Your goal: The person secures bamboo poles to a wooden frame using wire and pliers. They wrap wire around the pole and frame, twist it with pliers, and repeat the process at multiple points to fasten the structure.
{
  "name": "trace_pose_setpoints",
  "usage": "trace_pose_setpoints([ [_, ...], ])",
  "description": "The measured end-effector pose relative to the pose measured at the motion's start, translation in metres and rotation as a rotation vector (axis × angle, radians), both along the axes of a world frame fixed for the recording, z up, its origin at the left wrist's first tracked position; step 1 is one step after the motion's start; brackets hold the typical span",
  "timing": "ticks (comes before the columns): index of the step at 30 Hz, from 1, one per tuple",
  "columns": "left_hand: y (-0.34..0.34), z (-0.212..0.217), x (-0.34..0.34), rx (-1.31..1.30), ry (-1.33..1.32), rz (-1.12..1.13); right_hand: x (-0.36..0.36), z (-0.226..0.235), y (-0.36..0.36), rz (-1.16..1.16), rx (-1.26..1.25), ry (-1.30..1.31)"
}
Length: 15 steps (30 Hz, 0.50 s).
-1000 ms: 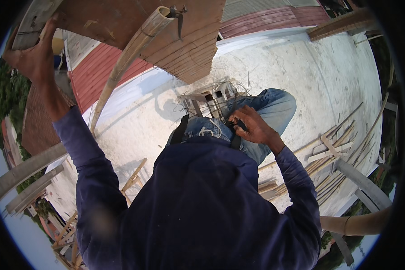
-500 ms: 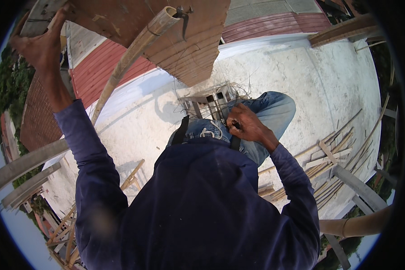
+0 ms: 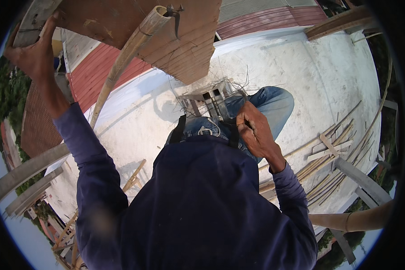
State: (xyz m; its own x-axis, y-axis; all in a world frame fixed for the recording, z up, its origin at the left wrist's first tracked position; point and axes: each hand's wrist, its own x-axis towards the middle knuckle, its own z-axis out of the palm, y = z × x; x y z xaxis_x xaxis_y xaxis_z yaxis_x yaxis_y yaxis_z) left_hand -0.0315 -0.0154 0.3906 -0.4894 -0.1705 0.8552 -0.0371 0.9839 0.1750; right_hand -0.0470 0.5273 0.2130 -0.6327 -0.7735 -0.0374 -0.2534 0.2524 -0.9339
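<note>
My left hand [image 3: 33, 58] is raised at the upper left, wrapped round the end of a grey wooden beam [image 3: 35, 22]. Beside that beam spreads a large brown board [image 3: 99, 22]. My right hand [image 3: 256, 128] is closed in front of my lap, by the black strap [image 3: 233, 132] over my jeans [image 3: 274, 105]. Whatever its curled fingers hold is hidden. Dark metal pincers [image 3: 175, 20] hang at the upper end of a bamboo pole [image 3: 126, 56], between the two hands and out of reach of both.
Far below lies a pale concrete surface [image 3: 274, 63] with bamboo strips and timber [image 3: 333, 148] at the right. Thin wires stick out round a small wooden frame [image 3: 207, 99] past my lap. A thick bamboo pole [image 3: 360, 220] crosses at lower right, and curved beams [image 3: 27, 168] at left.
My right hand has shifted right, a little away from my waist, and its fingers have curled in closer. My left hand keeps its hold on the beam. The whole view has shifted slightly.
</note>
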Motion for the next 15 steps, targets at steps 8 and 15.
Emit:
trace_pose_setpoints([
  [8, 0.002, -0.003, -0.003, -0.006, 0.034, 0.048, 0.009, -0.014, 0.001, -0.034, -0.146, 0.187],
  [15, 0.031, -0.011, 0.010, -0.039, 0.146, 0.210, 0.022, -0.042, -0.003, -0.178, 0.085, 0.164],
])
